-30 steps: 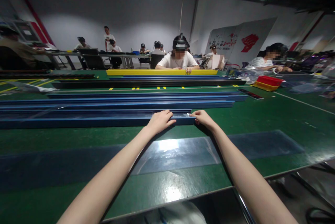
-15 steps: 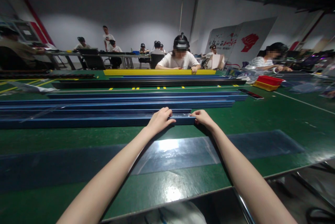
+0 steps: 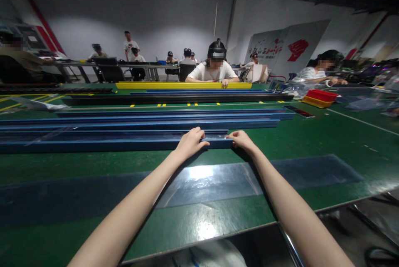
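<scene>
A long blue channel strip (image 3: 109, 145) lies across the green table, its right end between my hands. My left hand (image 3: 192, 141) is closed over its near wall, thumb on the front and fingers reaching inside. At the strip's right end, my right hand (image 3: 240, 139) pinches the corner with thumb and forefinger. Something clear and shiny, like film, shows inside the channel between the hands; its edges are hard to make out. Under my forearms a flat transparent sheet (image 3: 218, 181) lies on the table.
More blue strips (image 3: 174, 123) lie just beyond, then a black strip (image 3: 174, 99). Across the table a co-worker holds a yellow strip (image 3: 183, 85). A phone (image 3: 298, 112) and a red tray (image 3: 321, 95) are at the right. The table's near edge (image 3: 230, 233) runs below my arms.
The co-worker's yellow strip has shifted slightly to the left, along with the hand on it. My own hands and the blue strip stay almost still.
</scene>
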Demonstrator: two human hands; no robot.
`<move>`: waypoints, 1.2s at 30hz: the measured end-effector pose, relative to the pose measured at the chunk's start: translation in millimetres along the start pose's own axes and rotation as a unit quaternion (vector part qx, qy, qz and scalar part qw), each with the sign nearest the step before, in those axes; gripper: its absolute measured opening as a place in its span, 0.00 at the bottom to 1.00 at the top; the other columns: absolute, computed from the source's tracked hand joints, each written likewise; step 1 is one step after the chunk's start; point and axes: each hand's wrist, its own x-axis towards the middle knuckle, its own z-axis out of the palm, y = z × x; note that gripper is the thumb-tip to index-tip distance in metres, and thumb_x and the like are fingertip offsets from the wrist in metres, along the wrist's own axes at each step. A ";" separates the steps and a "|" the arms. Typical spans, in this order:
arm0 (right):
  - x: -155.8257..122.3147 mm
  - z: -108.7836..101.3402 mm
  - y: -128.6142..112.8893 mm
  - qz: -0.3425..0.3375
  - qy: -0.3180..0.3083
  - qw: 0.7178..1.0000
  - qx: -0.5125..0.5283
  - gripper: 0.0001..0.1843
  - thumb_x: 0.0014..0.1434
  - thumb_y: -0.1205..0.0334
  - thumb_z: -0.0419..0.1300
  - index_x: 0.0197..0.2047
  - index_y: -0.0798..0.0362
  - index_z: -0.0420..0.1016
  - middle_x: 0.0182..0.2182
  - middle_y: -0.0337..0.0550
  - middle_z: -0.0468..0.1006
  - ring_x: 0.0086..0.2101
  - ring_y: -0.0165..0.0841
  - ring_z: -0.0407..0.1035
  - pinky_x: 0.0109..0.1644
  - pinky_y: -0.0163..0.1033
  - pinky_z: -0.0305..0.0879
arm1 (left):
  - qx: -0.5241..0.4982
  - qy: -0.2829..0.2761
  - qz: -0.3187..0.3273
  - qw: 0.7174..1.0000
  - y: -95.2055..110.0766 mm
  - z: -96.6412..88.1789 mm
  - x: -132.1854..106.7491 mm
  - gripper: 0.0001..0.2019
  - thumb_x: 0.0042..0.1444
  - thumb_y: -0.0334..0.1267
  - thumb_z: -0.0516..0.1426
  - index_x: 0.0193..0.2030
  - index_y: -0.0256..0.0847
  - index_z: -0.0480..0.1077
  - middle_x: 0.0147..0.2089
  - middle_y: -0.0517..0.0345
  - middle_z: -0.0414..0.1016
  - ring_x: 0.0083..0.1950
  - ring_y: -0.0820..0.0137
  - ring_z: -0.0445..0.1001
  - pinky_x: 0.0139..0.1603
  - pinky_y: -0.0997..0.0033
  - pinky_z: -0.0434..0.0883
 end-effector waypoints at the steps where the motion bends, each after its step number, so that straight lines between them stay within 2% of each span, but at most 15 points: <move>1: -0.3 -0.1 -0.3 0.001 0.000 1.000 0.000 0.10 0.49 0.64 0.59 0.19 0.57 0.69 0.09 0.34 0.64 0.14 0.23 0.59 0.18 0.28 0.55 | 0.000 0.002 0.001 1.000 -0.5 0.6 0.0 0.10 0.52 0.44 0.57 0.32 0.39 0.65 0.35 0.59 0.65 0.37 0.70 0.66 0.35 0.73 0.64; 8: 0.7 -0.8 1.5 0.006 0.007 1.000 0.009 0.12 0.45 0.60 0.64 0.18 0.57 0.69 0.09 0.34 0.64 0.13 0.23 0.59 0.18 0.28 0.55 | -0.001 0.003 0.002 1.000 -1.1 1.5 -0.3 0.10 0.52 0.45 0.57 0.32 0.40 0.64 0.35 0.60 0.65 0.37 0.70 0.66 0.34 0.73 0.63; 17: 2.0 -5.3 6.2 0.000 0.002 0.999 0.053 0.15 0.50 0.62 0.59 0.15 0.56 0.64 0.09 0.34 0.64 0.12 0.21 0.57 0.17 0.27 0.55 | -0.003 0.000 -0.001 1.000 -0.4 0.9 -0.6 0.10 0.53 0.44 0.57 0.32 0.40 0.64 0.35 0.59 0.65 0.37 0.70 0.66 0.34 0.73 0.63; 25: 0.4 -5.6 4.2 -0.015 -0.020 0.998 0.055 0.04 0.46 0.69 0.59 0.23 0.59 0.73 0.11 0.33 0.65 0.14 0.21 0.57 0.17 0.27 0.54 | -0.003 0.001 -0.003 1.000 0.3 1.0 -0.8 0.10 0.52 0.44 0.57 0.32 0.40 0.64 0.35 0.59 0.65 0.37 0.70 0.66 0.34 0.73 0.63; 31: 3.3 -3.3 8.1 -0.023 -0.005 1.000 0.019 0.03 0.42 0.69 0.60 0.24 0.59 0.75 0.12 0.35 0.68 0.14 0.22 0.58 0.17 0.27 0.54 | -0.001 -0.003 -0.006 1.000 0.6 0.7 -0.8 0.10 0.53 0.44 0.56 0.32 0.40 0.65 0.35 0.59 0.65 0.37 0.70 0.66 0.34 0.73 0.63; 36: 5.3 -1.1 10.1 -0.021 0.006 1.000 0.002 0.04 0.43 0.66 0.61 0.24 0.59 0.75 0.11 0.35 0.66 0.14 0.22 0.57 0.17 0.27 0.52 | -0.004 -0.003 -0.007 1.000 0.4 0.9 -0.5 0.10 0.53 0.44 0.57 0.32 0.40 0.65 0.35 0.59 0.66 0.36 0.70 0.66 0.34 0.73 0.63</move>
